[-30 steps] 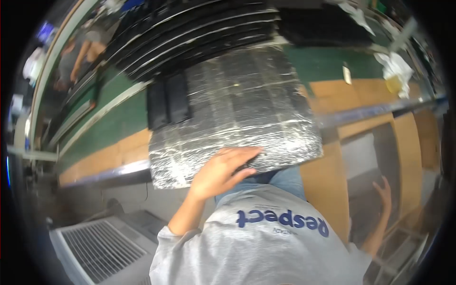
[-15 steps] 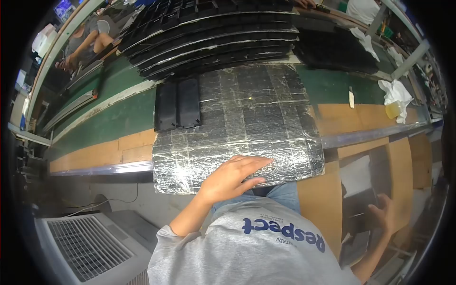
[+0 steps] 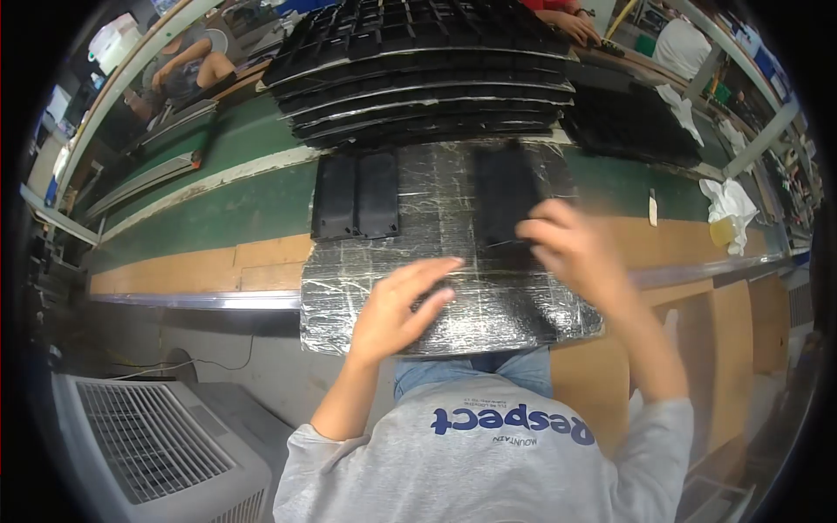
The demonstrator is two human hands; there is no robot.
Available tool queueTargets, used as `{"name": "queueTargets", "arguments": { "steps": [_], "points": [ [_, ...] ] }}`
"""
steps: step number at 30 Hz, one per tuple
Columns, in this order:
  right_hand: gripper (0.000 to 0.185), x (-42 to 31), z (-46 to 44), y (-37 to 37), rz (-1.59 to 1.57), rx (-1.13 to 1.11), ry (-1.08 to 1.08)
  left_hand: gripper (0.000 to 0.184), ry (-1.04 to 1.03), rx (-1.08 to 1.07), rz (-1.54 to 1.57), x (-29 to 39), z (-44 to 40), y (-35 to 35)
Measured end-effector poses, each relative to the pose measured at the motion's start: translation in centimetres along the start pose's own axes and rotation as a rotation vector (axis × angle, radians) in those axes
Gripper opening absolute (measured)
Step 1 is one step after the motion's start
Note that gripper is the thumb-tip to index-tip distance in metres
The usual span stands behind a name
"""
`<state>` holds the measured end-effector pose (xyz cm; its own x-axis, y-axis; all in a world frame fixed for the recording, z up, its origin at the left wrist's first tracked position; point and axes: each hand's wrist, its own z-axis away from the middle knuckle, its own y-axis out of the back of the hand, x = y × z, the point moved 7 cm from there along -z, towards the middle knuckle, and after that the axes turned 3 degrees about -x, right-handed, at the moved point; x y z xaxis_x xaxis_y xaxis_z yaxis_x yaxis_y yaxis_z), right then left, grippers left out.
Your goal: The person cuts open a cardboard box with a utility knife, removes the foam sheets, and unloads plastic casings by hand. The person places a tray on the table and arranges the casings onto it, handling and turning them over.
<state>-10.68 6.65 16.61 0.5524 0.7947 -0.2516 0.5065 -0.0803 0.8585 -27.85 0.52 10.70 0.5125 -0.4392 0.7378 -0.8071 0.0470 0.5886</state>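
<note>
A board wrapped in shiny dark film (image 3: 436,301) lies in front of me. Two black rectangular plastic panels (image 3: 356,196) lie side by side on its upper left. My right hand (image 3: 571,248), blurred by motion, pinches the lower right edge of another black panel (image 3: 507,193) over the board's right part. Whether that panel touches the board I cannot tell. Over the near middle of the board is my left hand (image 3: 397,309), fingers stretched and thumb apart, with nothing in it.
Stacked black trays (image 3: 418,78) rise behind the board. More black pieces (image 3: 632,122) lie at the back right, near a white cloth (image 3: 731,209) and a small knife-like tool (image 3: 652,207). An open cardboard box (image 3: 732,340) stands at lower right. Other people sit beyond the bench.
My right hand has come up from the cardboard box at lower right to the board, bringing a black panel. My left hand has shifted slightly left. The view has moved a little.
</note>
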Motion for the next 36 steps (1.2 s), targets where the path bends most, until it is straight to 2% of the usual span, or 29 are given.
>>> {"name": "queueTargets", "arguments": {
  "steps": [1, 3, 5, 8, 11, 12, 15, 20, 25, 27, 32, 36],
  "points": [
    [0.015, -0.4, -0.9, -2.2, 0.041, 0.026, 0.081, 0.036, 0.026, 0.064, -0.009, -0.6, 0.0, 1.1],
    [0.021, -0.6, -2.5, -6.4, 0.056, -0.095, 0.057, 0.035, 0.033, 0.11, -0.063, -1.6, -0.1, 2.5],
    [0.019, -1.5, -3.6, -9.1, 0.099, -0.097, 0.082, 0.034, 0.059, 0.189, -0.155, -2.9, -0.3, 3.7],
    [0.015, -2.7, -4.4, -10.9, 0.18, -0.111, 0.123, 0.032, 0.01, 0.146, -0.317, -4.2, -1.4, 2.9],
    [0.032, -2.6, -4.3, -12.0, 0.172, -0.287, 0.074, 0.03, -0.026, 0.104, -0.417, -5.8, -2.2, 1.4],
    [0.032, -2.4, -4.2, -11.9, 0.175, -0.29, 0.072, 0.029, -0.03, 0.078, -0.438, -6.3, -2.3, 0.9],
    [0.035, -1.6, -3.6, -10.4, 0.075, -0.221, 0.089, 0.026, -0.02, 0.035, -0.461, -7.6, -2.7, 0.4],
    [0.037, -0.3, -2.1, -11.5, 0.012, -0.241, 0.148, 0.015, 0.006, 0.023, -0.517, -9.0, -3.9, 0.5],
    [0.028, 0.1, -2.7, -13.7, -0.142, -0.183, 0.075, 0.009, -0.005, 0.073, -0.537, -9.7, -4.8, 0.3],
    [0.024, 0.0, -3.4, -13.9, -0.208, -0.148, 0.085, 0.009, -0.005, 0.073, -0.532, -9.6, -4.8, 0.2],
    [0.026, 0.1, -3.5, -14.1, -0.198, -0.168, 0.134, 0.009, 0.014, 0.082, -0.502, -9.4, -4.6, 0.4],
    [0.027, 1.3, -3.1, -13.6, -0.223, -0.094, 0.131, 0.013, 0.04, 0.045, -0.501, -9.4, -4.5, 0.4]
  ]
}}
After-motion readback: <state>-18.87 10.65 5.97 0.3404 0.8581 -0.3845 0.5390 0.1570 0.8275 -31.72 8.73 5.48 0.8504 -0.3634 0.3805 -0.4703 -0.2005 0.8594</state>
